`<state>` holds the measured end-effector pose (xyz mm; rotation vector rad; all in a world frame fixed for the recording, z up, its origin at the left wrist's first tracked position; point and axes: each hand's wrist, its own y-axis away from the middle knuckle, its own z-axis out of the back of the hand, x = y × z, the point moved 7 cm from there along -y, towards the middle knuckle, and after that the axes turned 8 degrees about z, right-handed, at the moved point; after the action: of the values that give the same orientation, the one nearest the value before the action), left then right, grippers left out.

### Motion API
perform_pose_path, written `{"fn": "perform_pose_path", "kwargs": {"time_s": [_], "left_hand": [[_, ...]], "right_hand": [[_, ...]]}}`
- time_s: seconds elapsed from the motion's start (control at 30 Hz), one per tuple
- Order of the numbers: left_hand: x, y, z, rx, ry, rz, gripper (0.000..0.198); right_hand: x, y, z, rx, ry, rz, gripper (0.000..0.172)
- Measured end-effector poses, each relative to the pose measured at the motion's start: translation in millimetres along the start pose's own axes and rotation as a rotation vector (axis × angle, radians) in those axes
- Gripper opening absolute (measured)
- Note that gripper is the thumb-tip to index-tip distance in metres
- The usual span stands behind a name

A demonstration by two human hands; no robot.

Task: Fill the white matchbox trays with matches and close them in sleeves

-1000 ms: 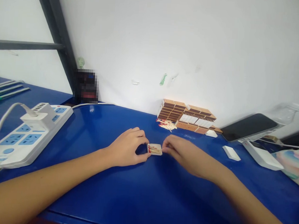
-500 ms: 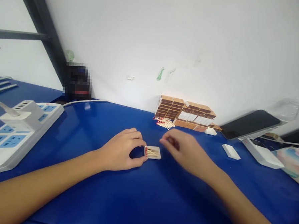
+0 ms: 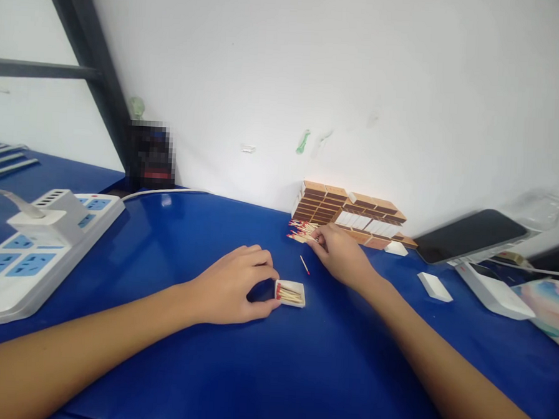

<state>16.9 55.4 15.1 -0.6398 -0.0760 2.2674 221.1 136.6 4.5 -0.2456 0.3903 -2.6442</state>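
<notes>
My left hand point(image 3: 240, 285) grips the left end of a small white matchbox tray point(image 3: 297, 305) between thumb and forefinger. Several red-tipped matches point(image 3: 290, 294) lie lengthwise inside it, heads toward that hand. Farther back, my right hand point(image 3: 340, 253) has its thumb and fingers pinched together on matches at the near right edge of a loose match pile point(image 3: 301, 230). How many it holds is hidden by the fingers. A single match point(image 3: 305, 264) rests on the blue table between the pile and the tray.
Stacked brown matchboxes point(image 3: 324, 202) stand against the wall behind the pile. White pieces point(image 3: 435, 287) lie at the right, near a propped phone point(image 3: 470, 235). A white power strip point(image 3: 38, 256) with a plugged-in cable occupies the left side of the blue table point(image 3: 181, 379).
My right hand has moved away from the tray to the match pile and closed on matches there. A single match now lies on the table. My left hand keeps its grip on the tray.
</notes>
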Motion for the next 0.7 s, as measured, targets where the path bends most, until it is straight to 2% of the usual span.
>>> {"fn": "perform_pose_path", "kwargs": {"time_s": [0.23, 0.43, 0.57, 0.7], "left_hand": [[-0.2, 0.3, 0.9, -0.012, 0.002, -0.003, 0.030], [0.6, -0.3, 2.2, -0.038, 0.004, -0.003, 0.027], [2.6, -0.3, 2.4, -0.059, -0.006, 0.006, 0.027], [2.5, -0.5, 3.2, -0.069, -0.011, 0.000, 0.027]], "right_hand": [[3.7, 10.4, 12.0, 0.096, 0.218, 0.088, 0.024], [1.1, 32.6, 36.4, 0.069, -0.028, 0.061, 0.028], [24.8, 42.0, 47.8, 0.087, -0.252, 0.036, 0.034], [63.0, 45.9, 46.4, 0.126, -0.352, 0.118, 0.030]]}}
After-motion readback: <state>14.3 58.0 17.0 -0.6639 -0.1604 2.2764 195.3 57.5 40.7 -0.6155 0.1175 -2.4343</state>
